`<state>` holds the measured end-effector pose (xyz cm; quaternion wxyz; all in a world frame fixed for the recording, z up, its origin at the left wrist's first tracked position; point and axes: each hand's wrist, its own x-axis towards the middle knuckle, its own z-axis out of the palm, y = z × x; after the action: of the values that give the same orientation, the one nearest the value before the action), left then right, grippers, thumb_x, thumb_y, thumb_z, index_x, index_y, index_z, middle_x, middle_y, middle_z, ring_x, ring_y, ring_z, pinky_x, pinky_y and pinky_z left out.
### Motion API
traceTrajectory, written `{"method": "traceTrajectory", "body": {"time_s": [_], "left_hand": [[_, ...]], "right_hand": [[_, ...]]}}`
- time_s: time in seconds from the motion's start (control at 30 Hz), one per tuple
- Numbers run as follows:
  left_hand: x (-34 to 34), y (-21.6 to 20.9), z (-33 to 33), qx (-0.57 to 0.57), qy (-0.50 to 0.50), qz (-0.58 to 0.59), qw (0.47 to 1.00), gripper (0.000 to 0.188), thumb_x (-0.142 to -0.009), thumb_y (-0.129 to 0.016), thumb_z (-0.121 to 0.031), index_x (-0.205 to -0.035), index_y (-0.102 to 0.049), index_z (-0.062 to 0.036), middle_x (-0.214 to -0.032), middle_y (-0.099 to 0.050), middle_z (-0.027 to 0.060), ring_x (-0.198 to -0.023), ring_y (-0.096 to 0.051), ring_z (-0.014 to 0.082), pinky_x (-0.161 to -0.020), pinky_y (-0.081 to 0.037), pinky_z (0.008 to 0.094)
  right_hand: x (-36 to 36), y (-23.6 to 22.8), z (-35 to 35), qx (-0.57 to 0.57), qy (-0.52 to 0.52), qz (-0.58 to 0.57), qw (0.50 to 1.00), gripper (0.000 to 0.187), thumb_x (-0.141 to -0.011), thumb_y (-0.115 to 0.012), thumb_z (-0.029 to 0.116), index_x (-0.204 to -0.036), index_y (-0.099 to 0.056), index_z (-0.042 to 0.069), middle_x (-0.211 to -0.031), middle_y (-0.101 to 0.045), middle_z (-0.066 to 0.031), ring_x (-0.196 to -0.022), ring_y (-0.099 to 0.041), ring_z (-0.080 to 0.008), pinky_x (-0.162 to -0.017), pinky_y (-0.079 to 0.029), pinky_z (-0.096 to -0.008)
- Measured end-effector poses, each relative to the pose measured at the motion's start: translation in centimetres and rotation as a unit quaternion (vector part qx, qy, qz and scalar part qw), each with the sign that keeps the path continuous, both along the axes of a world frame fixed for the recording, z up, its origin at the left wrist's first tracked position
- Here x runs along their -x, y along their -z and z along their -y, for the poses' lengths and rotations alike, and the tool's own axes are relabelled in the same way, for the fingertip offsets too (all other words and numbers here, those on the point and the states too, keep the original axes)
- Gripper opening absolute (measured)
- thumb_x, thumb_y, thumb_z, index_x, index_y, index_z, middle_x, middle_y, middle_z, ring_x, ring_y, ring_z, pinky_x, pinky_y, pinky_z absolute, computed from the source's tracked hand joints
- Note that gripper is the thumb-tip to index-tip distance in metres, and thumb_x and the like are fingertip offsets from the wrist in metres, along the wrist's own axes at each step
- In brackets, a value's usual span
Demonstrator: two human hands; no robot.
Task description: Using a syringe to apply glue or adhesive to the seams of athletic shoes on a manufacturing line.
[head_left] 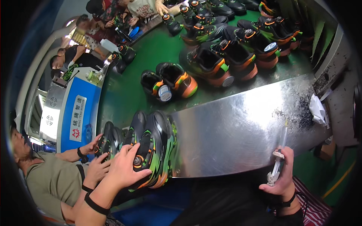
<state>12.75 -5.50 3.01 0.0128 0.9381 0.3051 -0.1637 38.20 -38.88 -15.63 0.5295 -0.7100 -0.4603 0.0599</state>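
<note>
Ideally, the left hand point(123, 165), half-open and spread on the shoe point(156, 133) beneath it, presses lightly (sparing the dial point(138, 161)), while the right hand point(285, 179), curled around a slim clear tool point(277, 165), holds that well apart.

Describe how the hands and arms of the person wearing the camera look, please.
Both hands, the left hand and the right hand, are bare, with no gloves. A plain black band circles the left wrist; a dark band circles the right. No sleeve shows on the left forearm; the right forearm is mostly hidden.
</note>
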Motion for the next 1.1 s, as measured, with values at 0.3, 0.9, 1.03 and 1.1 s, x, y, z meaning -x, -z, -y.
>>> {"method": "traceTrajectory", "body": {"time_s": [0.3,0.9,1.03,1.1], "left_hand": [[-0.3,1.5,0.4,0.053,-0.047,0.073,0.995,0.083,-0.062,-0.075,-0.024,-0.133,-0.038,-0.0046,-0.115,-0.044,0.0221,-0.103,-0.052,0.0366,-0.090,-0.044,0.0387],[-0.2,-1.1,6.4,0.158,-0.008,0.292,0.943,0.076,-0.061,-0.079,-0.007,-0.126,-0.044,0.0071,-0.122,-0.051,0.0213,-0.113,-0.051,0.0317,-0.096,-0.038,0.0372],[0.0,-1.3,7.2,0.168,0.009,0.299,0.939,0.075,-0.061,-0.079,-0.006,-0.126,-0.044,0.0075,-0.121,-0.052,0.0221,-0.111,-0.052,0.0328,-0.096,-0.039,0.0375],[0.0,-1.2,7.4,0.118,0.087,0.304,0.941,0.072,-0.061,-0.078,-0.007,-0.124,-0.046,0.0075,-0.119,-0.054,0.0224,-0.108,-0.055,0.0342,-0.094,-0.041,0.0383]], "right_hand": [[-0.8,-0.3,0.7,0.017,0.033,-0.005,0.999,0.099,-0.058,-0.078,0.053,-0.126,-0.033,-0.004,-0.111,-0.040,-0.0193,-0.099,-0.042,-0.0321,-0.088,-0.034,-0.0434],[-0.7,-2.0,0.6,0.038,0.056,0.006,0.998,0.095,-0.057,-0.080,0.046,-0.125,-0.036,-0.004,-0.110,-0.043,-0.0191,-0.097,-0.043,-0.0338,-0.088,-0.034,-0.0430],[-0.2,-2.1,1.5,0.034,0.056,-0.021,0.998,0.096,-0.057,-0.079,0.048,-0.126,-0.035,-0.004,-0.109,-0.043,-0.0194,-0.096,-0.042,-0.0337,-0.088,-0.034,-0.0427],[-0.1,-2.3,2.3,0.055,0.057,-0.014,0.997,0.098,-0.057,-0.079,0.050,-0.127,-0.035,-0.004,-0.108,-0.042,-0.0193,-0.096,-0.041,-0.0332,-0.088,-0.034,-0.0422]]}}
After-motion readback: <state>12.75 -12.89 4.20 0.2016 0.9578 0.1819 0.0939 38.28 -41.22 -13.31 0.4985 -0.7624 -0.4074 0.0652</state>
